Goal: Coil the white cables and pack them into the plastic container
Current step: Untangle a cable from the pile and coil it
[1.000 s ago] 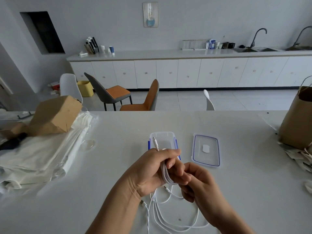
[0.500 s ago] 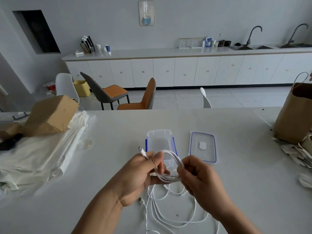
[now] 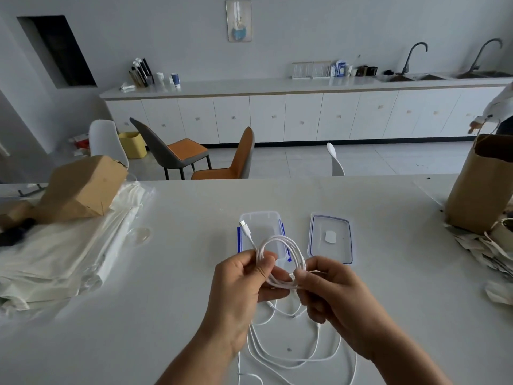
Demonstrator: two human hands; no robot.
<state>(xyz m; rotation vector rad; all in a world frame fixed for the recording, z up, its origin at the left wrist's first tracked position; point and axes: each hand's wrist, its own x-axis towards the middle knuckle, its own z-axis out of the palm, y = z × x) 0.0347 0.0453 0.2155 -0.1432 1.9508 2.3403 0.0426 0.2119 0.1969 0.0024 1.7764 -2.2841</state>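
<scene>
Both hands hold a coil of white cable (image 3: 288, 245) just above the table, in front of the open clear plastic container (image 3: 261, 220) with blue clips. My left hand (image 3: 244, 284) pinches the coil's left side, and the cable's plug end (image 3: 243, 224) sticks up past it over the container. My right hand (image 3: 330, 290) pinches the coil's right side. More loose white cable (image 3: 280, 357) lies in loops on the table below my hands. The container's lid (image 3: 330, 237), clear with a blue rim, lies flat to the right of the container.
A brown paper bag (image 3: 480, 187) stands at the table's right edge on crumpled paper. A tipped brown bag (image 3: 83, 187) lies on white plastic sheeting (image 3: 61, 254) at the left. Chairs stand beyond the table. Another person's hand (image 3: 476, 125) shows at far right.
The coil has opened from a tight bundle in my left hand into a wider loop held between both hands. The plug end now points up over the container. Another person's hand appeared at far right.
</scene>
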